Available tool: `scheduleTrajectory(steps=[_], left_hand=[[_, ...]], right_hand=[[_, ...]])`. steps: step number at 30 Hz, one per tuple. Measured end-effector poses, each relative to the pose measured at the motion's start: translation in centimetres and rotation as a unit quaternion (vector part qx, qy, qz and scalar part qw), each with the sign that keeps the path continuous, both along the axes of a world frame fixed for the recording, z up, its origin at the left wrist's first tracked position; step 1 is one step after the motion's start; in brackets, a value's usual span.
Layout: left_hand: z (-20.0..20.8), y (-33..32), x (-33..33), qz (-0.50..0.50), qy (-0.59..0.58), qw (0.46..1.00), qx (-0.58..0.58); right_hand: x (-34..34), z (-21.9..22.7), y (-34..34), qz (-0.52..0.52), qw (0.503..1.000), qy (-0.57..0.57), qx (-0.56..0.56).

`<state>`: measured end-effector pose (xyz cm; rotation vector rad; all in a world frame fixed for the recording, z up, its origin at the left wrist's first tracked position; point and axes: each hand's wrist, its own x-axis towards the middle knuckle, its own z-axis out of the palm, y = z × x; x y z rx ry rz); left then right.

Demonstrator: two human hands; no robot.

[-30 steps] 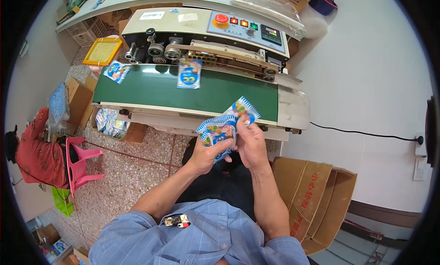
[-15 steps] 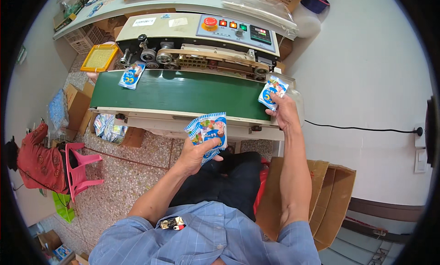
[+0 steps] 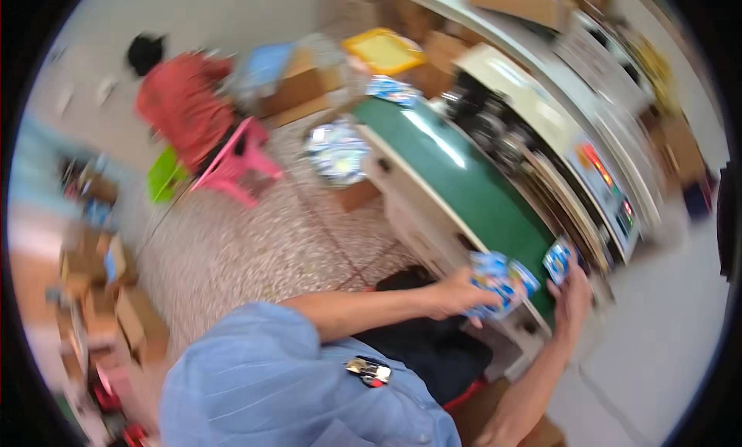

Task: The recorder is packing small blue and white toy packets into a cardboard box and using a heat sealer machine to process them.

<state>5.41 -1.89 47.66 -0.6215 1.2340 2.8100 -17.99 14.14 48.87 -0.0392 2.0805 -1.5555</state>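
Several blue-and-white printed packets (image 3: 498, 281) are fanned out in my left hand (image 3: 456, 295), its fingers closed round their lower part. My right hand (image 3: 572, 296) pinches one similar packet (image 3: 556, 260) at the right end of the green conveyor belt (image 3: 464, 184), close to the guide of the band sealing machine (image 3: 495, 68). Another packet (image 3: 393, 90) lies at the belt's far left end. Motion blur smears the packets and my fingertips.
Left of the belt, an open carton holds many packets (image 3: 338, 151). A yellow tray (image 3: 384, 51) is beyond the belt's end. A person in red (image 3: 185, 99) is by a pink plastic chair (image 3: 239, 161). Cardboard boxes (image 3: 139, 323) stand at far left.
The view has swung left and tilted, so the machine now slants across the right side. Both hands keep their packets; the right one stays at the belt's right end.
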Motion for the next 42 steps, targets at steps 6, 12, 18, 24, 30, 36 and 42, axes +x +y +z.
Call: scheduleTrajectory(steps=[6, 12, 18, 24, 30, 36, 42], left_hand=[[1.4, -2.1, 2.5, 0.068, 0.018, 0.997, 0.015], [1.7, -0.3, 1.4, 0.01, 0.043, 0.999, -0.013], [0.2, -0.8, 2.0, -0.01, 0.032, 0.996, 0.084], [1.7, -0.8, 1.5, -0.035, 0.014, 0.996, 0.081], [3.5, -0.1, -0.1, -0.039, -0.01, 0.999, 0.0], [3.8, -1.4, -0.8, -0.045, 0.024, 0.997, 0.053], [3.6, -2.1, -1.4, -0.018, 0.018, 1.0, -0.01]], right_hand=[[10.5, 3.1, -2.6, 0.003, 0.991, 0.08, -0.11], [16.9, 2.7, -1.4, 0.084, 0.976, -0.019, -0.202], [14.9, 1.7, -0.5, -0.037, 0.96, 0.011, -0.276], [7.8, 3.7, 4.0, -0.147, 0.969, 0.051, -0.19], [2.2, 1.7, 5.5, -0.154, 0.972, -0.025, -0.174], [0.3, 0.7, 2.9, -0.142, 0.977, -0.052, -0.151], [-0.1, 0.2, -0.5, -0.092, 0.984, -0.057, -0.143]])
